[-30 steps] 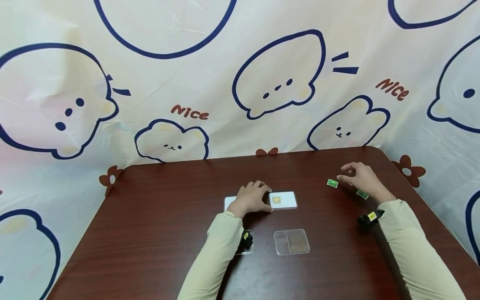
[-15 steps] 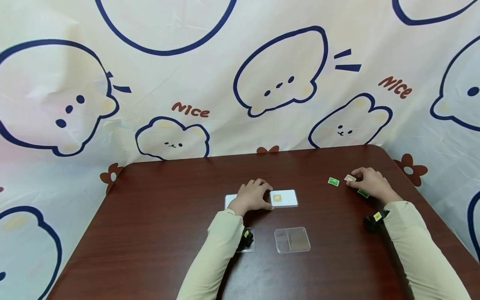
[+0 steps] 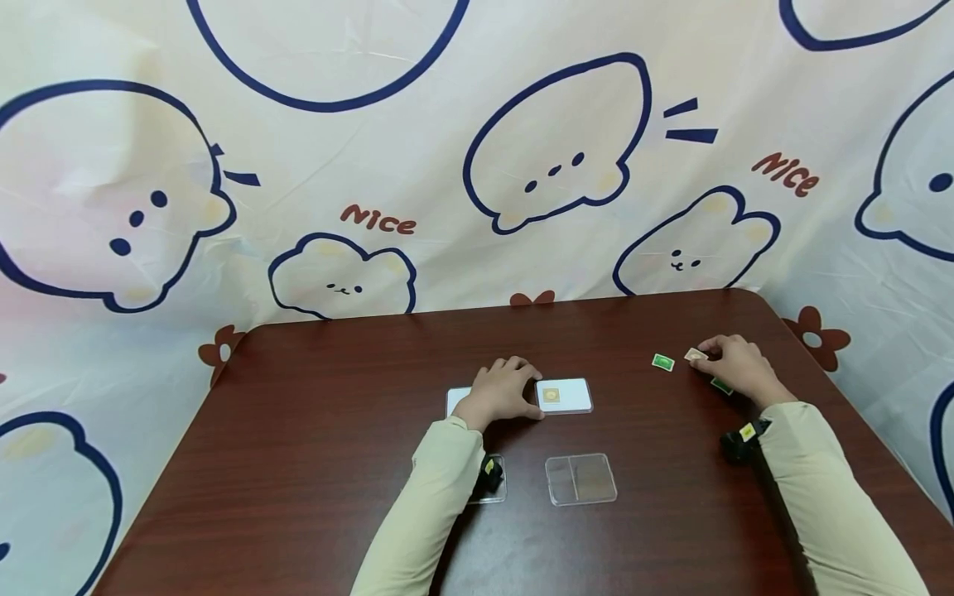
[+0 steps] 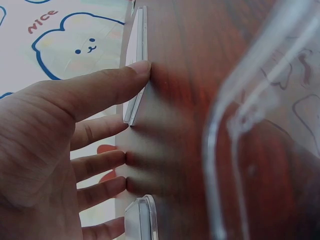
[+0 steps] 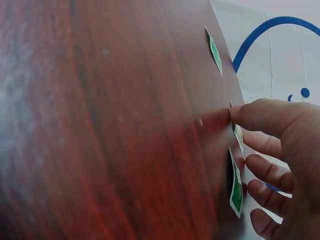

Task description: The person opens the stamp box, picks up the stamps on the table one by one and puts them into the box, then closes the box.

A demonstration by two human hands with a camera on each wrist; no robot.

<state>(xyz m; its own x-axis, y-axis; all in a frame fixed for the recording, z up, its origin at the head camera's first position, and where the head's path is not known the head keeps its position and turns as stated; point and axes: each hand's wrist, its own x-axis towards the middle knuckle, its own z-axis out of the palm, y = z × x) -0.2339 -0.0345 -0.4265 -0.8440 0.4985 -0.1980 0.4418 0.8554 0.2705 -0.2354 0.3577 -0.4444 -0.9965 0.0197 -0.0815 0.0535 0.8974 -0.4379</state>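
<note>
My left hand point(image 3: 498, 393) holds a flat clear case with a white insert point(image 3: 574, 396) by its left end, thumb on the near edge and index finger at the far corner. A small beige stamp point(image 3: 551, 396) lies on that insert. A second white case point(image 3: 456, 401) is partly hidden beneath the left hand and wrist. At the right, my right hand point(image 3: 739, 364) pinches another beige stamp point(image 3: 695, 354) between thumb and index finger, low over the table. Green stamps lie on both sides of it: one point(image 3: 662, 362) to the left, one point(image 3: 720, 386) under the hand.
Nearer the front of the brown table point(image 3: 298, 463) lies a clear divided lid point(image 3: 559, 482). Another clear lid point(image 3: 495, 498) is mostly covered by the left wrist. A patterned cloth point(image 3: 432, 165) hangs behind the table.
My right hand has come down and right onto the beige stamp and taken it between thumb and finger. In the last half second it stays there. The left hand keeps its place.
</note>
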